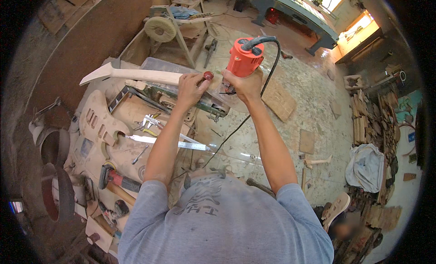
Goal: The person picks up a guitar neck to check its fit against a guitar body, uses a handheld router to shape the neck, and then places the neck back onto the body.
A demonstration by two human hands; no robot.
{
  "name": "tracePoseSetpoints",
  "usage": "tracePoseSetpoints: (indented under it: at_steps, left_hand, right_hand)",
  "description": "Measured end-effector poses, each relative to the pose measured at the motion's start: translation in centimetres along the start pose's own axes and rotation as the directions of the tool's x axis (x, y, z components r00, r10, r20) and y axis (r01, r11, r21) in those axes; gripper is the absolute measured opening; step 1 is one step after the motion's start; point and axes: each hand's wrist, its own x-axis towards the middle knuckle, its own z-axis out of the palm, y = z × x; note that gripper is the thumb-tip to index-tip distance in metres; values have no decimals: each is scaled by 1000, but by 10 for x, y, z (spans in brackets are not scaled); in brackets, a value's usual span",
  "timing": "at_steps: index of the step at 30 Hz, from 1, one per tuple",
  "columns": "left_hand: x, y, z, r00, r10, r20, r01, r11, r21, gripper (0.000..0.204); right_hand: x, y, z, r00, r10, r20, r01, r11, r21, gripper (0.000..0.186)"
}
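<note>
A pale wooden guitar neck (144, 75) with an angled headstock extends left from the bench vise area. My left hand (190, 89) is closed over its right end. A dark red round knob (208, 75) shows by the thumb; what it is fixed to is hidden. My right hand (246, 85) grips the lower part of a red handheld router (244, 59), upright just right of the neck's end. A black cord (275, 59) loops from its top down to the right. The router's bit is hidden. Below my left hand runs a green metal vise (217, 107).
On the bench lie a guitar body (96, 114) with cutouts, calipers (150, 120), a metal ruler (193, 146) and a red-and-black power sander (119, 178). A sanding wheel (160, 29) stands behind. Wood offcuts (363, 116) line the right wall; a board (278, 99) lies on the dusty tiled floor.
</note>
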Motion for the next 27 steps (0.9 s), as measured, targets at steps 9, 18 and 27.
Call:
tracePoseSetpoints:
  at_steps: [9,18,27]
  left_hand:
    - [3,-2,4,1000,26,-5,-26,999,-38,31]
    - [1,-1,6,999,31,-38,-33,998,-44,28]
    - [2,-1,7,999,27,-45,-28,999,-36,31]
  right_hand:
    - [1,15,0,1000,-9,-29,8,1000,-17,40]
    - [8,20,-3,1000,15,9,-15,1000,11,43]
    - [18,31,-8,998,1,63,1,1000,-28,52]
